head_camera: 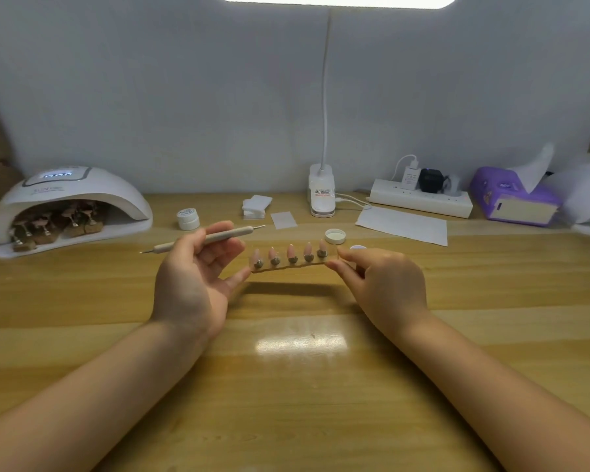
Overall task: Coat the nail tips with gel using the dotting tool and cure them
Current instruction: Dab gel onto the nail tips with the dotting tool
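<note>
From the head camera, both forearms reach over a wooden table (82, 287). The left hand (193, 281) is turned palm up, its thumb and upper fingers pinching a dotting tool (203, 238) that lies roughly level, one thin tip pointing left and the other right. Its lower fingers are loosely spread, and one of them touches the left end of a narrow strip (288, 265) carrying five pink nail tips (290, 252) standing in a row. The right hand (385, 284) pinches the strip's right end between thumb and forefinger, holding it above the table between the two hands. Just behind the strip sit a white lid (335, 236) and a small open pot (358, 248), partly hidden by the right hand. At far left a curing lamp (69, 206) holds more strips of nail tips inside. A small white jar (188, 219) stands near it.
</note>
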### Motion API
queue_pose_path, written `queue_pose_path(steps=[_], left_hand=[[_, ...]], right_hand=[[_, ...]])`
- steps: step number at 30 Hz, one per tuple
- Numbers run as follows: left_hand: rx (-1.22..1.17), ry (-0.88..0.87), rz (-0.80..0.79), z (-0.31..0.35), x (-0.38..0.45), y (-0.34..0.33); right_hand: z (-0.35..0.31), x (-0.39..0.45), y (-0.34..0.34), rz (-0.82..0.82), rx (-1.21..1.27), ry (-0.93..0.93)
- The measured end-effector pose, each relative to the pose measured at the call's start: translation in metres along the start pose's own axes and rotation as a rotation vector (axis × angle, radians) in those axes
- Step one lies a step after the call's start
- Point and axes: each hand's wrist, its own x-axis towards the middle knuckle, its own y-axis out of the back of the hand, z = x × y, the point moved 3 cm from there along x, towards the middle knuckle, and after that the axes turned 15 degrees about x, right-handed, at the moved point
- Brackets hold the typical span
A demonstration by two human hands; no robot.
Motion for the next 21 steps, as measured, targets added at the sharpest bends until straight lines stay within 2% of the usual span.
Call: queue_pose_path(steps=[2,6,11,18,21], left_hand=[[0.010,0.001,-0.001,0.000,-0.001,0.000],[0.050,0.017,-0.004,0.001,-0.003,-0.002],[0.090,0.042,-0.020,-0.002,-0.005,-0.004],[0.090,0.053,-0.044,-0.007,-0.004,-0.005],[0.085,0.052,-0.060,-0.009,-0.004,-0.005]], right_hand=[[0.001,0.001,0.000,-0.043,-0.004,-0.032],[0.007,0.003,-0.004,-0.262,-0.118,-0.091],[0.009,0.004,-0.005,-0.346,-0.209,-0.087],[0.004,0.004,-0.001,-0.316,-0.314,-0.065],[-0.001,0.005,0.005,-0.282,-0.385,0.014]])
